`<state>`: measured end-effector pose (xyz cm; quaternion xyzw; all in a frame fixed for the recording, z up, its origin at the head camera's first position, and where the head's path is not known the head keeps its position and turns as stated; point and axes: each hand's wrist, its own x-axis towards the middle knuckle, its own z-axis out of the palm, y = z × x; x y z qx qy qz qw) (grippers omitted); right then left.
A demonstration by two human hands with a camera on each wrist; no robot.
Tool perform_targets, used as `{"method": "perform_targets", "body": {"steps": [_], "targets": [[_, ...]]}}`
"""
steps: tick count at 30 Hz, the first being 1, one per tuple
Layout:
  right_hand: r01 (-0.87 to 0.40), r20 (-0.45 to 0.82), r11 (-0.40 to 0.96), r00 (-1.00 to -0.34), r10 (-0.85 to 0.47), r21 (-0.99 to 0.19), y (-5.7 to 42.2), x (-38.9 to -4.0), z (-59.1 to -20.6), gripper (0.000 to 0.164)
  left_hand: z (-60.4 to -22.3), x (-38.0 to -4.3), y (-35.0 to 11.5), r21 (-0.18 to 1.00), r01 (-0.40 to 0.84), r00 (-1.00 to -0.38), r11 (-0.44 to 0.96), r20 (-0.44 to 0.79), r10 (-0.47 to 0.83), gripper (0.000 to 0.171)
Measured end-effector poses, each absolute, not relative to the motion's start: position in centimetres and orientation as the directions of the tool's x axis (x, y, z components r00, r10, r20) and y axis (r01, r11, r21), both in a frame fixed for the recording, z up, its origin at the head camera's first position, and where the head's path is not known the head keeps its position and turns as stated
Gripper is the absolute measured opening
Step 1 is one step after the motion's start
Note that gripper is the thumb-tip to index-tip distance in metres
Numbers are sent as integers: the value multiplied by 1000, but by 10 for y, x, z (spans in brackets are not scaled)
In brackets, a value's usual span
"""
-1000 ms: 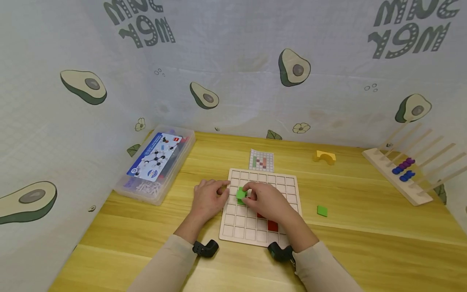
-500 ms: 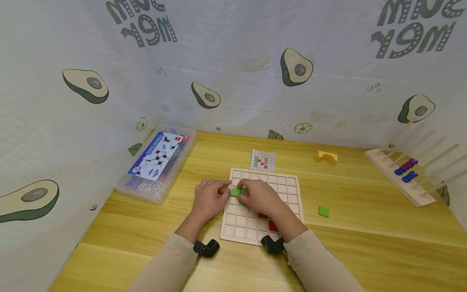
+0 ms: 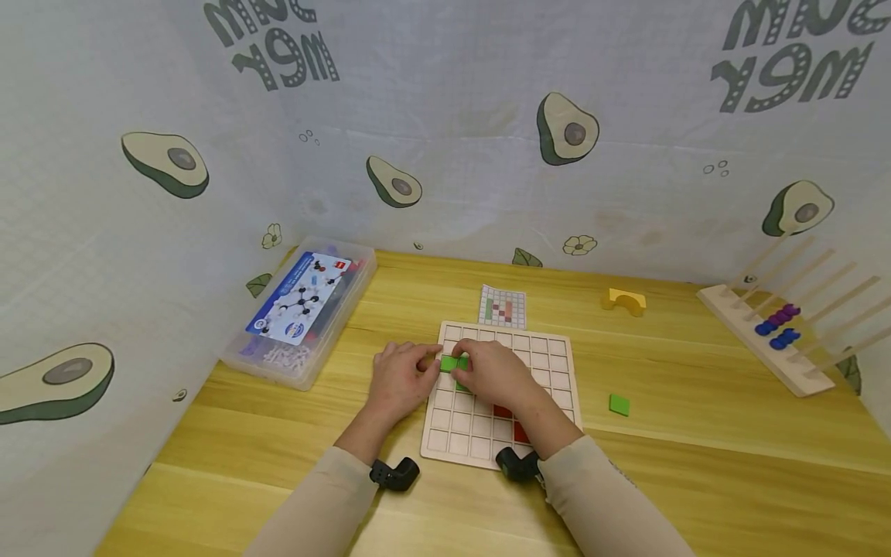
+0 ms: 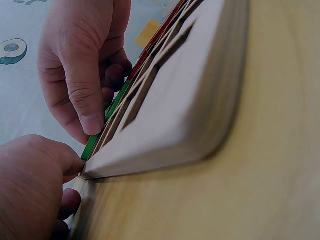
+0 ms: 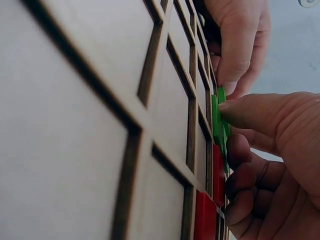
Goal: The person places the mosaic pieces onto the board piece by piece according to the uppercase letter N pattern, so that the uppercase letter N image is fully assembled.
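My right hand (image 3: 493, 373) reaches over the wooden grid board (image 3: 459, 441) from the right. Between its thumb and index finger it pinches a square green tile (image 3: 448, 363), low over the board's left columns. Beside this tile lie more green tiles (image 3: 462, 384), partly covered by the hand. Red tiles (image 5: 217, 175) sit in cells below my right hand. My left hand (image 3: 400, 381) rests at the board's left edge, fingers loosely bent, its tip (image 4: 75, 162) right at the edge by the green tile.
A pattern card (image 3: 503, 307) lies behind the board. One loose green tile (image 3: 619, 404) is on the table to the right. A plastic case (image 3: 299, 309) stands at left, a yellow arch block (image 3: 624, 300) at the back, and a bead rack (image 3: 766, 340) at far right.
My right hand has carried the green tile slightly left and down to the board, uncovering the green tiles beside it. The left hand has stayed at the edge.
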<state>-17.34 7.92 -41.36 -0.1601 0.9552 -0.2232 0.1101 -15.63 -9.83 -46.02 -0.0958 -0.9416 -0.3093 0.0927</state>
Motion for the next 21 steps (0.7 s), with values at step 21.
{"method": "perform_targets", "body": {"steps": [21], "targets": [[-256,-218,787,-871,-439,-562,95,-163,-402,19,-462,-156,-99,565,244,-962,788,242,124,29]]}}
